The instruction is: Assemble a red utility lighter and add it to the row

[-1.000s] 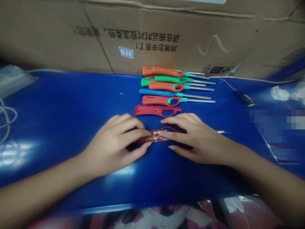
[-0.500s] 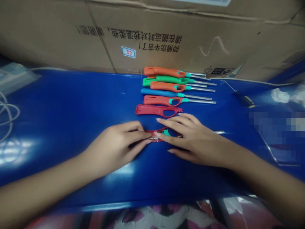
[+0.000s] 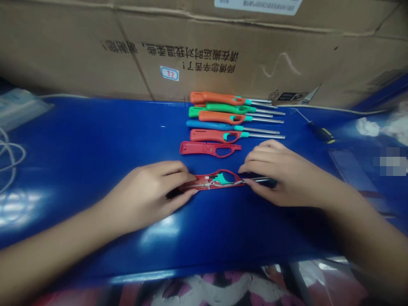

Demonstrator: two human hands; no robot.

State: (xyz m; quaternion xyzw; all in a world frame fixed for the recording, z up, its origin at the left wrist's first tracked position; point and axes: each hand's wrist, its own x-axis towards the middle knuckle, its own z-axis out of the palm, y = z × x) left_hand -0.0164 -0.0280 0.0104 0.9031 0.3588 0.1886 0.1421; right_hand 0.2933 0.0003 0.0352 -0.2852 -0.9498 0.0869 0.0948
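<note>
An opened red lighter half point(image 3: 216, 180) with a teal trigger and wires inside lies on the blue table point(image 3: 95, 153). My left hand point(image 3: 153, 193) pinches its left end, thumb and fingers closed on the shell. My right hand point(image 3: 280, 172) is curled over the right end, fingers closed on the metal tube where it leaves the shell. Just beyond lies the matching empty red cover point(image 3: 210, 148).
A row of several finished long lighters point(image 3: 229, 117), orange, green and blue, lies behind, against a big cardboard box point(image 3: 204, 46). A screwdriver point(image 3: 318, 129) is at the right, white cable point(image 3: 9, 157) and a plastic bag point(image 3: 19, 108) at the left.
My right hand slid right, from the middle of the open lighter to its metal tube end, uncovering the trigger and wires. My left hand stayed on the left end.
</note>
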